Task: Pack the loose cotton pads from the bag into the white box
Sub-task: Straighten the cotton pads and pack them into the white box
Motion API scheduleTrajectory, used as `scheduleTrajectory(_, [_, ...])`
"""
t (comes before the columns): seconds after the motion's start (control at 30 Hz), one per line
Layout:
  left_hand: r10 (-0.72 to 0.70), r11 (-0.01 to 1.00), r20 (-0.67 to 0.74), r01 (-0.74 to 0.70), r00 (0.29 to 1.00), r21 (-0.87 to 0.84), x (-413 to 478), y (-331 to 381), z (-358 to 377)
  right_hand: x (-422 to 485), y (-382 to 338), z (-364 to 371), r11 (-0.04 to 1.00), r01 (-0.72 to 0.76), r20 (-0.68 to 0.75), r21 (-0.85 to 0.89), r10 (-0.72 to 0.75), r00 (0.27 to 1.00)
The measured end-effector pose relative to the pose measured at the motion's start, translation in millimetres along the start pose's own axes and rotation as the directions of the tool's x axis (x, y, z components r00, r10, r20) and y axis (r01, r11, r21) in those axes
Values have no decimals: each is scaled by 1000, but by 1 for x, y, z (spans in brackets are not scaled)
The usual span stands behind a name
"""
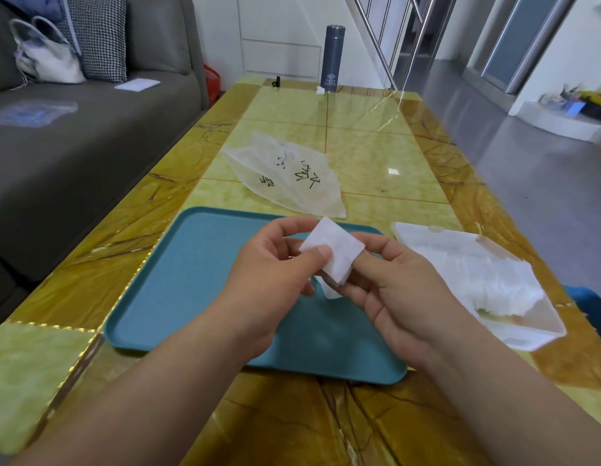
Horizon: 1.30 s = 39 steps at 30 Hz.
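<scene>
Both hands meet above the teal tray (178, 297) and hold a small stack of square white cotton pads (336, 250). My left hand (275, 274) pinches the stack with the thumb on top. My right hand (393, 290) grips it from the right, fingers under and beside it. One pad's corner hangs below the stack. The white box (534, 334) lies to the right on the table, open, with white pads (500, 284) inside. The translucent bag (292, 176) with black writing lies flat beyond the tray.
A yellow-green marble table (376, 156) carries everything. A dark flask (331, 58) and a small white scrap (320, 90) stand at the far end. A grey sofa (73, 156) with bags runs along the left. Steel railing and open floor lie to the right.
</scene>
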<state>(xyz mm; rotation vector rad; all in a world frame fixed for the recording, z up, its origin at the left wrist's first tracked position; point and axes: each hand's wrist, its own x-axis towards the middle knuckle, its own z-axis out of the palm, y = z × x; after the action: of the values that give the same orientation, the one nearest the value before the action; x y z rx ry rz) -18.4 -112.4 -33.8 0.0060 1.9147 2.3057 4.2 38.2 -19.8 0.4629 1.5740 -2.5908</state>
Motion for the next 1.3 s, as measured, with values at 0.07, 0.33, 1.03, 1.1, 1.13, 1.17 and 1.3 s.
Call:
scheduleTrajectory(0.07, [4, 1000, -6, -4, 1000, -3, 0, 0, 0, -1, 0, 2, 1000, -2, 8, 2, 2, 1000])
scheduleTrajectory(0.33, [13, 1000, -26, -13, 1000, -3, 0, -1, 2, -5, -3, 3, 1000, 2, 36, 5, -2, 999])
scheduleTrajectory(1.03, [-137, 974, 32, 129, 990, 188, 2, -4, -15, 3, 2, -10, 988, 65, -34, -140, -71, 997])
scheduleTrajectory(1.1, [-172, 976, 73, 160, 982, 150, -1, -2, -15, 4, 2, -12, 981, 84, -43, -174, -93, 995])
scheduleTrajectory(1.13, [-186, 976, 88, 173, 979, 130, -2, 0, -13, 5, 2, -12, 977, 99, -42, -187, -108, 993])
scheduleTrajectory(1.17, [-196, 976, 101, 185, 975, 113, -4, 1, -12, 5, 2, -12, 972, 114, -41, -206, -125, 991])
scheduleTrajectory(1.3, [-188, 979, 87, 179, 978, 101, -4, 1, -8, 4, 3, -13, 958, 140, -34, -251, -153, 988])
